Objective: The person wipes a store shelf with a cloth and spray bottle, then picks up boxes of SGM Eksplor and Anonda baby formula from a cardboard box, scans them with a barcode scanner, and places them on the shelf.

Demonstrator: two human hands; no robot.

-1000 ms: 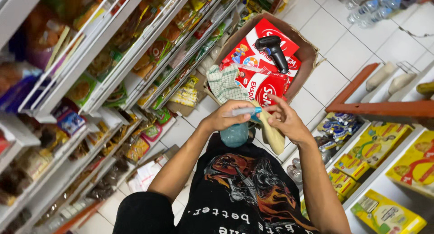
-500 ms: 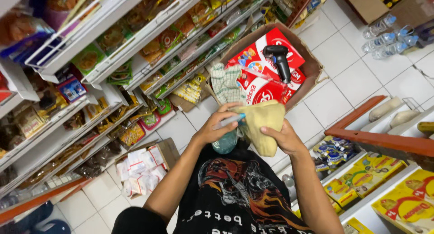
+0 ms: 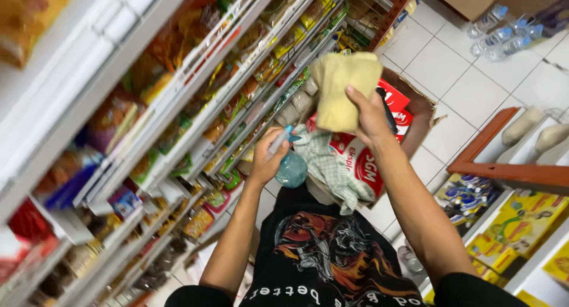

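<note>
A yellow cloth (image 3: 347, 88) is gripped in the right hand (image 3: 368, 114), fingers closed over its lower right edge, held up in front of the shelf rack (image 3: 195, 114). A small teal spray bottle (image 3: 290, 165) is clutched in the left hand (image 3: 267, 159), fingers wrapped at the neck, the round body hanging below. The cloth is judged light, soft and floppy, best pinched at an edge or bunched; the bottle is judged light, smooth plastic, possibly slippery if wet, best held at the neck by the trigger. A checked cloth (image 3: 329, 165) is draped over the near edge of a cardboard box (image 3: 418, 114) with red-and-white packs (image 3: 367, 159) inside, standing on the floor. The floor (image 3: 450, 64) is laid with pale tiles; plastic bottles (image 3: 501, 31) lie at its far end. A narrow shop aisle is seen, with packed snack shelves on the left and yellow packs (image 3: 515, 224) on lower shelves at right.
</note>
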